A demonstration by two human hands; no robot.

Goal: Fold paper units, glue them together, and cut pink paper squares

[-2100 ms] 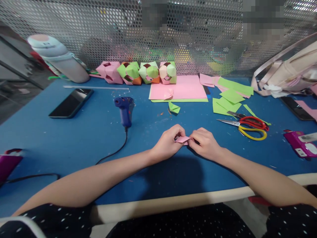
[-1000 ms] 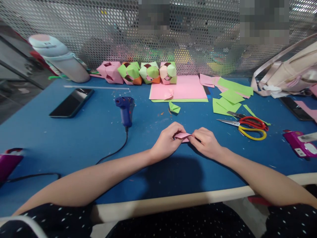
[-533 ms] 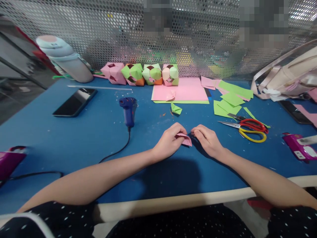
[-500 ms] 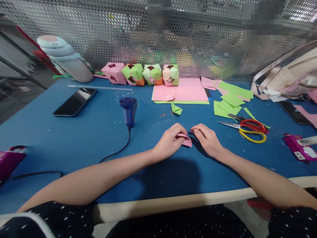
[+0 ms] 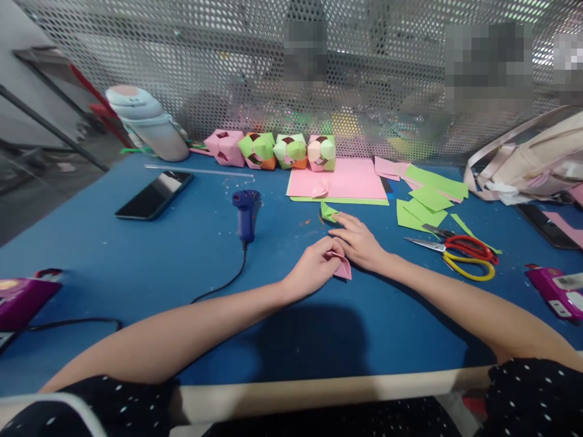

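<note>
My left hand (image 5: 316,267) is closed around a folded pink paper piece (image 5: 344,267), whose lower right corner sticks out past the fingers. Just beyond it, my right hand (image 5: 359,241) reaches forward with its fingers apart, holding nothing. Its fingertips are at the edge of a small folded green piece (image 5: 328,212) that lies on the table. Behind that, a small folded pink piece (image 5: 321,189) rests on a stack of pink sheets (image 5: 355,179).
Blue glue gun (image 5: 246,218) with cable stands left of the hands; scissors (image 5: 469,258) and green scraps (image 5: 426,209) lie right. Paper balls (image 5: 259,150) line the back. A phone (image 5: 155,195), a bottle (image 5: 155,124) and a bag (image 5: 537,152) are farther out.
My right hand has moved forward and left to the green piece, its fingers spreading. My left hand still grips the pink piece. The whole view has shifted slightly.
</note>
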